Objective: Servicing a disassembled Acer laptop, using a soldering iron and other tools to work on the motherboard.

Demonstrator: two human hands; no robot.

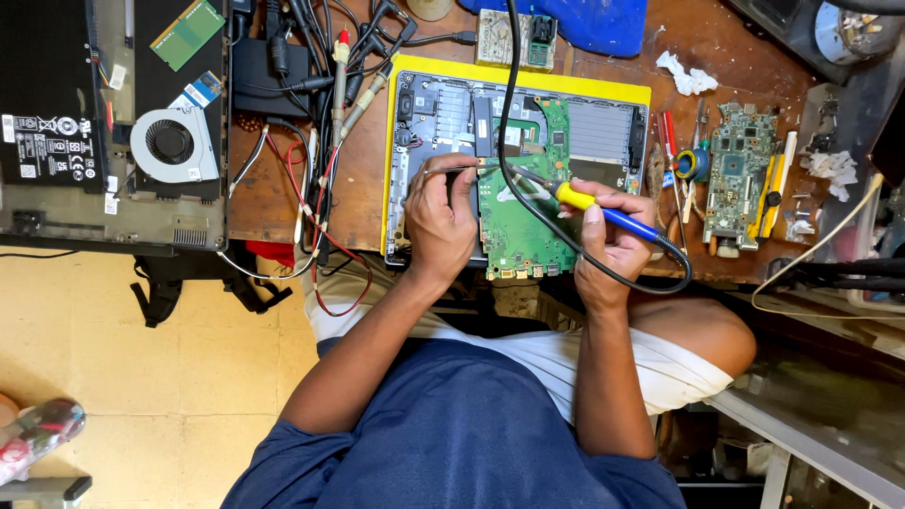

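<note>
An opened laptop base (603,123) with a yellow edge lies on the wooden bench, its green motherboard (523,212) exposed. My left hand (438,221) pinches slim metal tweezers (454,170) whose tips reach the board's upper left part. My right hand (617,236) grips a soldering iron (603,209) with a yellow and blue handle, its tip pointing left onto the board near the tweezers. The iron's black cord (509,75) loops up across the laptop and also curls back around my right wrist.
A second opened laptop with a round fan (172,143) sits at the left. Red and black probe leads and cables (320,113) tangle between the two. A loose green circuit board (735,174), screwdrivers and tape (693,162) lie at the right; a blue cloth (594,24) lies beyond.
</note>
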